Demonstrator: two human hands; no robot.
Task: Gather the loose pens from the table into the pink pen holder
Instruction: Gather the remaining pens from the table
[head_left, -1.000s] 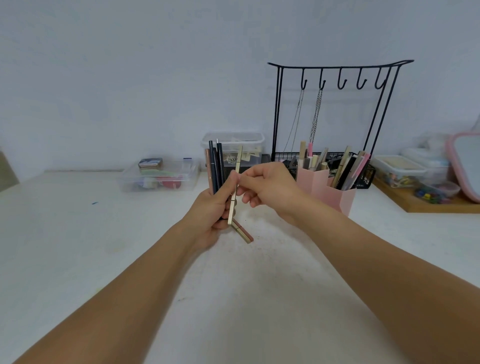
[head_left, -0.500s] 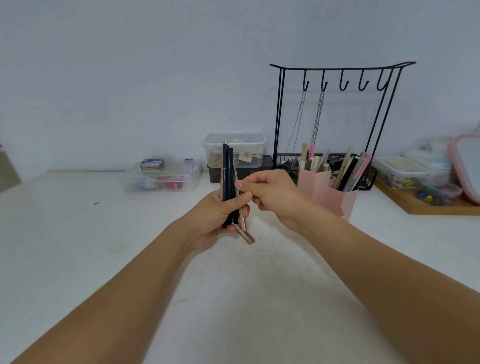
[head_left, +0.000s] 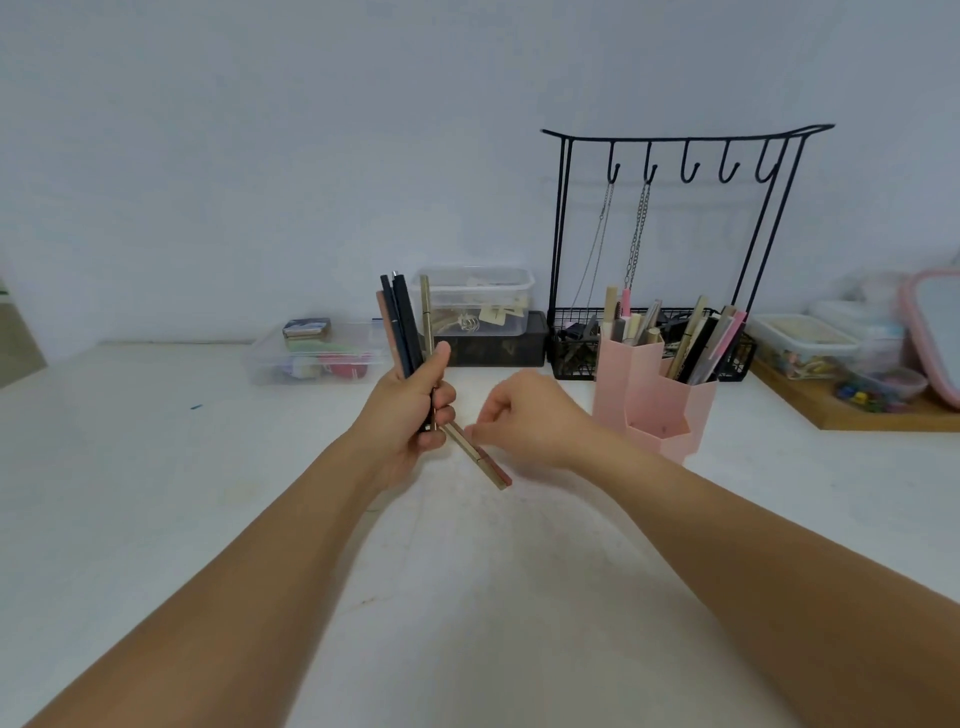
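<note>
My left hand (head_left: 410, 410) is closed around an upright bundle of pens (head_left: 402, 325): dark ones, a pink one and a slim gold one. On the white table lie two loose pens (head_left: 480, 460), gold and reddish-brown, running diagonally from under my left hand. My right hand (head_left: 524, 415) hovers just above their middle, fingers loosely curled and pointing down, holding nothing. The pink pen holder (head_left: 652, 400) stands to the right of that hand, filled with several pens.
A black wire hook rack (head_left: 685, 140) with hanging chains stands behind the holder, over a black mesh basket (head_left: 571, 353). Clear plastic boxes (head_left: 478, 301) sit at the back, a flat clear case (head_left: 317, 353) at the left. A wooden tray (head_left: 852, 410) with containers is at the right.
My right hand let go of the gold pen, which now stands in the left hand's bundle, and dropped down toward the two pens on the table.
</note>
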